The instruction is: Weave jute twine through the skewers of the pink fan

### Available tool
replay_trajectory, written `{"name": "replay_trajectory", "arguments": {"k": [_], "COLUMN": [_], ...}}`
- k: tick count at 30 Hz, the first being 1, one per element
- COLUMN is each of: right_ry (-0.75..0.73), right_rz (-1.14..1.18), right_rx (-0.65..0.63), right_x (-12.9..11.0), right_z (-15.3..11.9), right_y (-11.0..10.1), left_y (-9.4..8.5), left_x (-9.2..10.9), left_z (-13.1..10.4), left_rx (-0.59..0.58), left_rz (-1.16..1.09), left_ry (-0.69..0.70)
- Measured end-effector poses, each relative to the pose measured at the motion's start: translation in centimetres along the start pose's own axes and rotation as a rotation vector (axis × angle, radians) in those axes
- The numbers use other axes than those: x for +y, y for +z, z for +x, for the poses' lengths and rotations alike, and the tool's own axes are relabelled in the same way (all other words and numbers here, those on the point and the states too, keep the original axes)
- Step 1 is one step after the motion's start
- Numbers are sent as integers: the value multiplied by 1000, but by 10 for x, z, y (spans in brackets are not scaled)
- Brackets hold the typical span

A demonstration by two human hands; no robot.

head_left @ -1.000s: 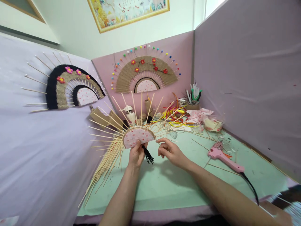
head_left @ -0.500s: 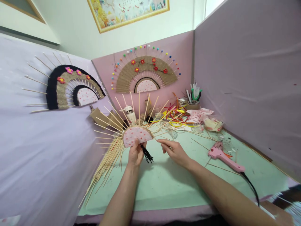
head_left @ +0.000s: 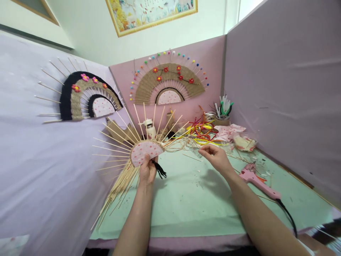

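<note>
My left hand [head_left: 148, 171] grips the lower edge of a half-round fan base [head_left: 141, 152], covered in pink spotted cloth, with its thumb on the front. Thin wooden sticks [head_left: 115, 131] fan out from the curved edge, and tan twine runs along that edge. A black tassel [head_left: 159, 169] hangs below, beside my left hand. To the right, my right hand [head_left: 216, 159] is raised over the table with thumb and forefinger pinched together. Loose twine [head_left: 177, 149] stretches from the fan's right side towards those fingers; its end at the fingertips is hard to make out.
Loose sticks [head_left: 114, 193] lie in a bundle at the left. A pink glue gun [head_left: 262, 185] with a black cord rests at the right. Behind are coloured pipe cleaners [head_left: 204, 129], a white bottle [head_left: 150, 131] and a tool pot [head_left: 222, 121]. Two finished fans hang on the partitions.
My right hand has moved right and slightly up, away from the fan's right edge, with the twine drawn out. My left hand has shifted the fan left and tilted it.
</note>
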State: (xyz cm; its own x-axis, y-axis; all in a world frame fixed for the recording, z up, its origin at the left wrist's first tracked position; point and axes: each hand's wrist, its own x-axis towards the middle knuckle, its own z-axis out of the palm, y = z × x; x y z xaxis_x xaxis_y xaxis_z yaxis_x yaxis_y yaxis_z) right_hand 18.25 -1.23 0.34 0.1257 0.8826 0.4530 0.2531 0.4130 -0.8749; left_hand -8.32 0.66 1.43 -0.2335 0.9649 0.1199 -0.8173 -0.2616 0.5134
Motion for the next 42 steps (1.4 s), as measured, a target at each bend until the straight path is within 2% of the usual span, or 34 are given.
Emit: {"name": "replay_trajectory", "arguments": {"k": [6, 11, 15, 20, 24, 28, 32, 34, 38, 42], "right_ry": [-46, -73, -92, -98, -97, -100, -110, -91, -79, -229], "right_rz": [284, 362, 271, 178, 130, 24, -62, -96, -215, -362], "right_rx": [177, 313, 385, 418, 420, 406, 283, 135, -252, -482], "right_x": [-4, -2, 5, 13, 10, 4, 3, 4, 6, 3], "right_z": [1, 4, 8, 9, 8, 6, 4, 2, -4, -16], "right_y": [-3, -4, -6, -8, -9, -8, -5, -1, 10, 30], "left_y": [-1, -3, -3, -4, -4, -2, 0, 1, 3, 5], "left_x": [-2, -4, -4, -5, -5, -5, -5, -4, -2, -5], "left_z": [-2, -5, -6, -7, -7, -7, -6, -6, -6, -9], "left_rx": [-31, -87, -101, -91, -91, -83, -70, -73, -51, -40], "left_rz": [49, 92, 134, 173, 167, 150, 122, 101, 80, 57], "left_ry": [-54, -78, -88, -116, -127, -70, -11, 3, 30, 18]}}
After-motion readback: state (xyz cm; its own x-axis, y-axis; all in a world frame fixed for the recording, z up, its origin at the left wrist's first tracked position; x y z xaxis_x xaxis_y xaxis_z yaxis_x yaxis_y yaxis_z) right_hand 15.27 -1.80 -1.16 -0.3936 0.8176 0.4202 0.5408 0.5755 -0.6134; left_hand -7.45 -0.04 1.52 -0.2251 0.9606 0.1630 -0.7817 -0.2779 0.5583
